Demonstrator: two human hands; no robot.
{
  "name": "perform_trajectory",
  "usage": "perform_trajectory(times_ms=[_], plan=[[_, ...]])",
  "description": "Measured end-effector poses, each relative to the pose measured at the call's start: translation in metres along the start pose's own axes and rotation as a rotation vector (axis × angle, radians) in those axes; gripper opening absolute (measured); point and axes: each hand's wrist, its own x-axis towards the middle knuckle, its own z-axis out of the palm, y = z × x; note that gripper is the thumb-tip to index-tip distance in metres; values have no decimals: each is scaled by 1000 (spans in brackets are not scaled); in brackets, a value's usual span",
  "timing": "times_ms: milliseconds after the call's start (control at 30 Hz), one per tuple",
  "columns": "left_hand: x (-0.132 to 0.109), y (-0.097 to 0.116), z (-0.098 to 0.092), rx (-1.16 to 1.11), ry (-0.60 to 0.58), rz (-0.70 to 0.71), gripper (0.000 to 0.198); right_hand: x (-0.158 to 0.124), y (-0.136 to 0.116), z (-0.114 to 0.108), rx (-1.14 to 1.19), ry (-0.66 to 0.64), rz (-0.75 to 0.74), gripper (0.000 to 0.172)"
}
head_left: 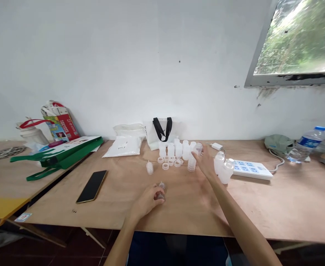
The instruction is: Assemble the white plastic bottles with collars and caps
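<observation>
My left hand (147,202) rests on the plywood table (275,207) near the front edge, fingers curled round a small clear plastic piece (161,196). My right hand (205,161) reaches forward into a cluster of small translucent plastic bottles (179,149) and holds one tilted bottle (197,149) between thumb and fingers. Another small bottle (191,164) stands just left of that hand. Several white ring caps (168,161) lie in front of the bottles. A ribbed nozzle piece (149,167) stands alone to the left. Two rounder bottles (223,168) stand right of my right hand.
A black phone (92,186) lies at the left. A white power strip (251,169), a water bottle (306,145) and a green cap (279,142) are at the right. White bags (126,142), a black-handled bag (162,133) and a green bag (59,153) sit toward the wall.
</observation>
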Motion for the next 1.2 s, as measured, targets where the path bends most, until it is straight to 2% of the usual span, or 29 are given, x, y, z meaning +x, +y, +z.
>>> perform_trajectory(times_ms=[67, 133, 167, 267, 367, 467, 533, 633, 767, 833, 900, 967, 1033, 1200], plan=[[0, -2, -2, -12, 20, 5, 18, -11, -2, -6, 102, 68, -45, 61], [-2, -4, -4, -41, 21, 9, 23, -28, -2, -11, 166, 34, -47, 60], [-3, -4, -6, -59, 21, 13, 27, -39, -1, -13, 166, -20, -24, 57], [-8, 2, -13, -114, 54, 28, 33, -68, 5, -13, 134, -291, -30, 46], [-13, 14, -19, -116, 178, 31, 30, -83, 10, -9, 83, -433, -16, 39], [-7, 26, -21, -56, 363, 43, 35, -87, 11, -8, 85, -447, 11, 36], [7, 31, -22, 48, 415, 74, 35, -87, 10, -9, 96, -420, 15, 32], [43, 35, -20, 349, 277, 99, 26, -89, 8, -9, 110, -363, 27, 32], [95, 33, -13, 504, 186, 1, 21, -91, 2, -16, 149, -294, 11, 32], [114, 30, -8, 552, 169, -48, 24, -92, -3, -24, 171, -303, -71, 30], [126, 26, -4, 586, 146, -73, 25, -93, -9, -34, 150, -375, -191, 29], [130, 23, -2, 611, 120, -74, 24, -94, -13, -43, 69, -479, -285, 33], [126, 23, -2, 630, 96, -55, 22, -96, -14, -47, -32, -563, -316, 40], [94, 37, -2, 642, 33, 58, 18, -99, -10, -50, -137, -664, -244, 60]])
